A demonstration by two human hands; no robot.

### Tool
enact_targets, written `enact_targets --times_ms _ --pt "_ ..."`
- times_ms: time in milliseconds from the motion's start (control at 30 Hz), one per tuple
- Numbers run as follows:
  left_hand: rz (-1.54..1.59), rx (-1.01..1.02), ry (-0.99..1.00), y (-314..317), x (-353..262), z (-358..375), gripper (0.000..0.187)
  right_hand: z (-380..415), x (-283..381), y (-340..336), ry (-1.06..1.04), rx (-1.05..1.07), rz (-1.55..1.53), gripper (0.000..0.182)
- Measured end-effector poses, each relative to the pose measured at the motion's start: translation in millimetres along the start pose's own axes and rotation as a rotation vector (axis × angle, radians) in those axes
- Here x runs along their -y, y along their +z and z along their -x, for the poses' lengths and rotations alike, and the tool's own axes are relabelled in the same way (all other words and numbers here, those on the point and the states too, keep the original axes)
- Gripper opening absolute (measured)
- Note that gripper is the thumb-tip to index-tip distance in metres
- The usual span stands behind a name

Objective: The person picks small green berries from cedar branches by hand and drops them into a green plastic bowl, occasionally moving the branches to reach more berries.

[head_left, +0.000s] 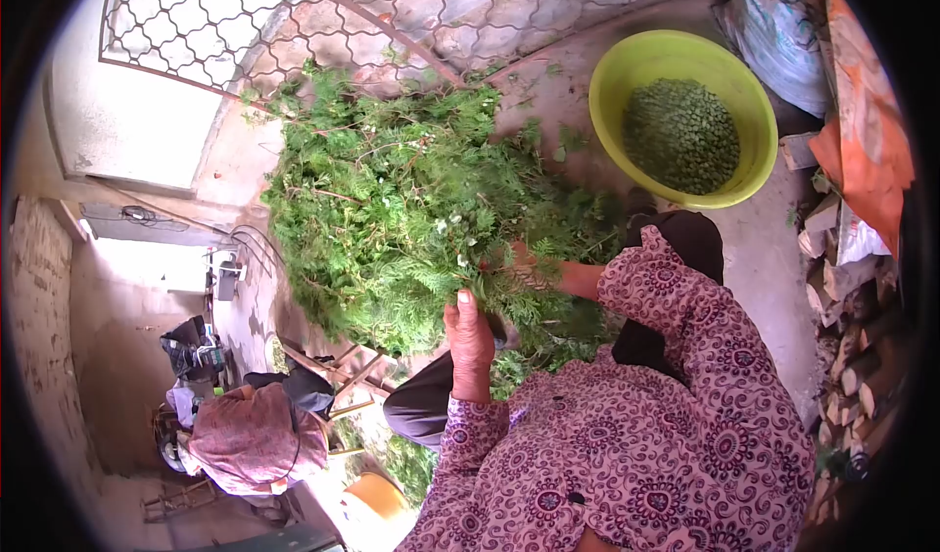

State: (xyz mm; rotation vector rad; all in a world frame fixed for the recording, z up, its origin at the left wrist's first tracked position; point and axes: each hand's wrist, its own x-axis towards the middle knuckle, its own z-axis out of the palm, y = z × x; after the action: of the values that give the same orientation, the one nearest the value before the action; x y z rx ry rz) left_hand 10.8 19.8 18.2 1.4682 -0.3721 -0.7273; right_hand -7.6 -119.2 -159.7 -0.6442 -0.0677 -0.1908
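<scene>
Green leafy stalks [392, 200] are gripped by both hands, left hand [470, 337] and right hand [519, 263]; green basin [612, 82] of picked leaves far right.

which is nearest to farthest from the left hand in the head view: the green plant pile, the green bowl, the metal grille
1. Plant pile: the left hand touches its lower edge.
2. Green bowl: up and to the right of the pile, holding small green bits.
3. Metal grille: at the top of the view, behind the pile.

The bowl and grille are fairly close in rank; the bowl looks a little nearer.
</scene>
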Motion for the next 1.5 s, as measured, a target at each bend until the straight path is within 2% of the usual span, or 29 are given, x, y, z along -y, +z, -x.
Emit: enact_targets --times_ms 33,100,133,167,233,267,300,400,433,500,533,567,633,667,700,767,900,967,1100,1167,1200,1267,1300,1367,1400,1467,1500 --pt "0.057 -0.039 -0.139 -4 3 -2 0.055 -1 -7 -7 -0.001 -0.004 -0.003 0.037" --pt "0.099 -0.02 -0.092 25 -13 1 0.05 -1 -15 -10 0.036 0.107 0.012 0.04" --pt "0.075 -0.041 -0.104 27 -10 -5 0.05 2 12 38 -0.368 0.169 0.389 0.027" --pt "0.05 -0.062 -0.117 30 -8 -9 0.049 1 -1 29 -0.366 0.169 0.387 0.027" --pt "0.082 -0.129 -0.126 36 -6 -11 0.053 -6 -25 9 -0.134 -0.006 0.167 0.046" --pt "0.065 -0.081 -0.031 37 -4 -12 0.051 -9 -33 8 0.05 -0.078 -0.354 0.042" --pt "0.048 -0.031 0.064 38 -3 -12 0.049 -14 -38 4 0.047 -0.079 -0.357 0.042" --pt "0.12 -0.104 0.075 38 -3 -12 0.042 4 21 53 0.031 -0.181 -0.205 0.039" --pt "0.119 -0.104 0.075 34 -1 -14 0.042 16 43 68 -0.041 -0.138 0.242 0.037" --pt "0.19 -0.275 -0.018 20 8 -24 0.029 29 70 86 -0.185 -0.031 1.135 0.034" --pt "0.214 -0.26 -0.048 12 12 -27 0.033 27 67 83 -0.488 -0.041 1.201 0.033" --pt "0.212 -0.262 -0.049 6 12 -29 0.033 30 78 92 -0.488 -0.041 1.199 0.033" --pt "0.395 -0.081 -0.166 -1 4 -30 0.04 36 97 105 -0.262 -0.177 1.419 0.03" --pt "0.377 -0.162 -0.139 3 -3 -27 0.041 34 100 99 0.073 -0.164 1.07 0.026" --pt "0.376 -0.164 -0.139 4 -8 -24 0.041 34 104 98 0.073 -0.162 1.069 0.026" --pt "0.428 -0.168 -0.114 4 -14 -23 0.038 38 115 101 0.173 -0.126 0.836 0.023" --pt "0.413 -0.191 -0.11 -9 -7 -28 0.039 47 131 117 0.097 -0.087 0.873 0.021" --pt "0.385 -0.223 -0.098 -3 -9 -28 0.036 50 134 121 0.006 0.016 0.839 0.021" --pt "0.337 -0.263 -0.086 0 -7 -29 0.034 54 141 130 0.011 0.067 0.864 0.02" --pt "0.331 -0.255 -0.076 -3 -2 -32 0.034 54 142 129 0.002 0.073 1.154 0.021" --pt "0.326 -0.248 -0.066 -3 0 -33 0.034 54 140 128 0.001 0.07 1.152 0.021" --pt "0.322 -0.261 -0.026 5 -2 -32 0.033 55 134 128 -0.083 -0.004 0.894 0.02" --pt "0.322 -0.276 0.015 9 -2 -32 0.032 56 134 129 -0.085 -0.006 0.894 0.02" --pt "0.256 -0.261 -0.006 5 -4 -31 0.034 61 139 135 0.21 -0.063 0.74 0.023" --pt "0.19 -0.25 -0.028 4 -5 -31 0.036 62 135 139 0.207 -0.065 0.739 0.023" --pt "0.122 -0.252 -0.042 11 -4 -32 0.034 64 124 147 0.421 0.029 0.398 0.023" --pt "0.054 -0.257 -0.057 14 -3 -31 0.033 62 122 148 0.419 0.029 0.396 0.023"
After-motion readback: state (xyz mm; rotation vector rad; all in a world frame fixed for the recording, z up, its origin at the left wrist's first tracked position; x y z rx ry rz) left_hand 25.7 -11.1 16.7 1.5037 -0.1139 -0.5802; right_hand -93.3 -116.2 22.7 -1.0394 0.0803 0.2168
